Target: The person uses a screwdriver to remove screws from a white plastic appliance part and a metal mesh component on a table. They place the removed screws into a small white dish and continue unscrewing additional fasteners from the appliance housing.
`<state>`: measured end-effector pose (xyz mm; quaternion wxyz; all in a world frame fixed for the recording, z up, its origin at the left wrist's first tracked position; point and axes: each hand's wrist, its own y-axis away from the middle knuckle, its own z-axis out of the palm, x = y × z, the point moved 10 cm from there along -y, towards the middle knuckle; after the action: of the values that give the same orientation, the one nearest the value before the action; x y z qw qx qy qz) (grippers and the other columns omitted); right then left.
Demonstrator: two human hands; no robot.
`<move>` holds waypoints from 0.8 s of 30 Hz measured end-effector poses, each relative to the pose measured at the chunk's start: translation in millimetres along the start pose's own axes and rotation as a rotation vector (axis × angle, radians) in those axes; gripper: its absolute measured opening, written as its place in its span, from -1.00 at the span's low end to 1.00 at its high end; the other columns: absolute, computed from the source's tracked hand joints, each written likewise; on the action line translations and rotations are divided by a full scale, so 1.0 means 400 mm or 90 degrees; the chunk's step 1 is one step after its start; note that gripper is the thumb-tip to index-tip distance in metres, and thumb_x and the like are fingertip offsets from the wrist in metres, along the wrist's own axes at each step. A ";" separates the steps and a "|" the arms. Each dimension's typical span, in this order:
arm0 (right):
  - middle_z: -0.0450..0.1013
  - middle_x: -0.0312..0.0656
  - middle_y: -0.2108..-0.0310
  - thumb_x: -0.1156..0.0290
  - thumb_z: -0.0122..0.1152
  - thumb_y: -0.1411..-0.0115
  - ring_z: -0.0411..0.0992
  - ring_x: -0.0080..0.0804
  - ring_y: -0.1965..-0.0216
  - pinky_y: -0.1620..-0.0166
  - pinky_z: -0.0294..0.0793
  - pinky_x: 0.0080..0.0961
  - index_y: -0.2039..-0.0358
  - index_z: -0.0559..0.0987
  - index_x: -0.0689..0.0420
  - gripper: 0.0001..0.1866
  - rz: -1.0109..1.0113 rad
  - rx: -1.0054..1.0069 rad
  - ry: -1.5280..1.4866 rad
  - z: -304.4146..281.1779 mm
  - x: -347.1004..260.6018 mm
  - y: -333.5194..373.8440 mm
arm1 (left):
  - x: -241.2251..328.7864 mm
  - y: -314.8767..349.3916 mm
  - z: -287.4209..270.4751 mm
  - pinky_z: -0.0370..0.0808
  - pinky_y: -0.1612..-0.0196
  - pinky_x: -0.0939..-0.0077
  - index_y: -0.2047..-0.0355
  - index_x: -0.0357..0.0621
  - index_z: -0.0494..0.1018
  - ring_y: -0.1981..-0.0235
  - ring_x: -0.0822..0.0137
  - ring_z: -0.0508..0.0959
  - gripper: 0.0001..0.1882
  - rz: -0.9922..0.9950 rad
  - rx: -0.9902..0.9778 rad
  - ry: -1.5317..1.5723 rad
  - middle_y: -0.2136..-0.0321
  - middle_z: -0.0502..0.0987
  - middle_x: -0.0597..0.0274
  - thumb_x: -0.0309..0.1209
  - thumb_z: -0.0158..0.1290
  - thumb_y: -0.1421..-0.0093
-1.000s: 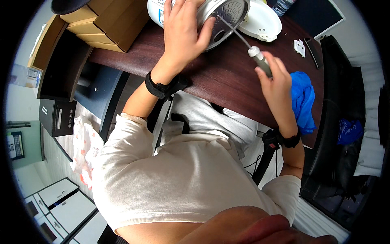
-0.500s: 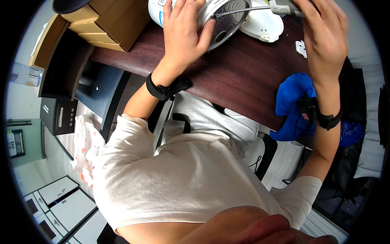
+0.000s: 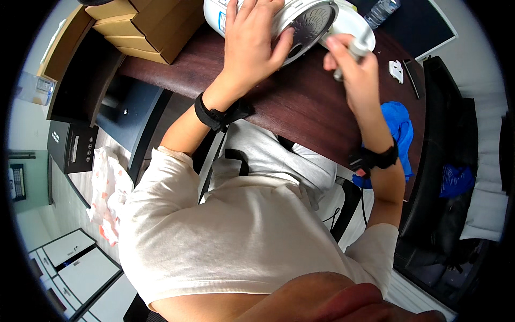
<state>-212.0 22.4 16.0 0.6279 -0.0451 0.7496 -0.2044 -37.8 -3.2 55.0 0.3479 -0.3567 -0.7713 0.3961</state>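
Observation:
A white round-bodied appliance (image 3: 216, 17) lies tilted on the dark wooden table, its dark vented base (image 3: 314, 27) turned to the right. My left hand (image 3: 252, 45) is closed over its side, thumb against the rim of the base. To the right of the base, my right hand (image 3: 357, 70) grips a grey screwdriver (image 3: 358, 49), smeared by motion and apart from the appliance. Behind that hand lies a white oval cover (image 3: 357, 27). A small white plastic part (image 3: 396, 71) rests farther right on the table.
Stacked cardboard boxes (image 3: 155, 32) stand at the table's left. A blue cloth (image 3: 398, 121) lies at the right edge, beside my right forearm. At the back right are a clear plastic bottle (image 3: 382, 12) and a thin dark object (image 3: 412, 79).
My right hand has come left and nearer with the screwdriver, whose shaft was at the appliance's base before. My left hand and the appliance have shifted slightly right in view.

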 end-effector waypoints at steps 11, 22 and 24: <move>0.55 -0.10 0.55 0.31 0.29 -0.17 0.48 -0.50 0.52 0.38 0.47 -0.48 0.37 0.59 0.33 -0.72 -0.038 0.059 0.222 0.103 -0.040 -0.042 | -0.005 0.014 -0.013 0.12 -0.22 -0.25 -0.04 -0.29 0.31 -0.23 -0.25 0.26 -0.46 0.002 0.017 0.031 -0.17 0.31 -0.22 -0.44 0.16 -0.03; 0.51 0.16 0.56 0.33 0.29 -0.12 0.55 -0.13 0.52 0.39 0.49 -0.34 0.37 0.53 0.42 -0.68 -0.124 0.110 0.333 0.118 -0.098 -0.033 | -0.009 0.015 -0.008 0.09 -0.23 -0.28 -0.04 -0.32 0.31 -0.24 -0.22 0.25 -0.49 0.004 0.016 0.042 -0.16 0.32 -0.18 -0.46 0.12 -0.05; 0.51 0.16 0.55 0.34 0.29 -0.11 0.56 -0.11 0.51 0.39 0.49 -0.34 0.35 0.53 0.42 -0.68 -0.145 0.115 0.351 0.121 -0.105 -0.030 | -0.013 0.015 -0.007 0.09 -0.23 -0.28 -0.04 -0.32 0.32 -0.25 -0.21 0.24 -0.49 -0.003 0.009 0.050 -0.17 0.32 -0.18 -0.46 0.12 -0.05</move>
<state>-159.0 13.1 52.8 0.3754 -0.0158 0.8607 -0.3436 -31.3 -3.7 49.6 0.3816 -0.3678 -0.7549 0.3863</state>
